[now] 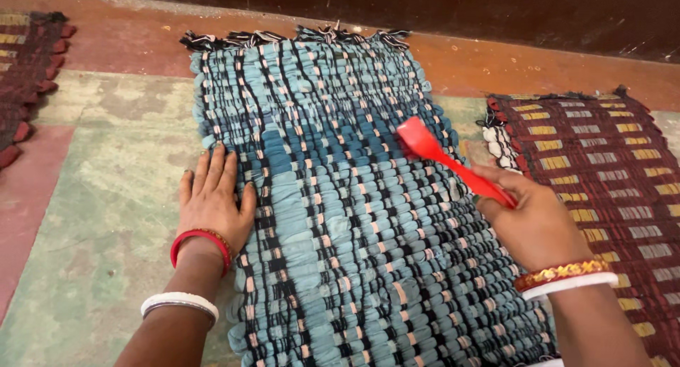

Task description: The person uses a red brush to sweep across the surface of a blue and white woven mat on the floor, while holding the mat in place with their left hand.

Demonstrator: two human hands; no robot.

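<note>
Your left hand (212, 197) lay flat, fingers together, on the left edge of the blue woven rag rug (340, 218) spread over the floor. Your right hand (528, 222), at the rug's right edge, gripped a red plastic brush (443, 158), its head touching the rug's upper middle.

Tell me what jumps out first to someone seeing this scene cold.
The blue woven rug fills the middle of the floor, black fringe at its far end. The right hand holds a bright red brush over it, while the left hand presses flat on its left edge. A maroon rug lies right.
</note>
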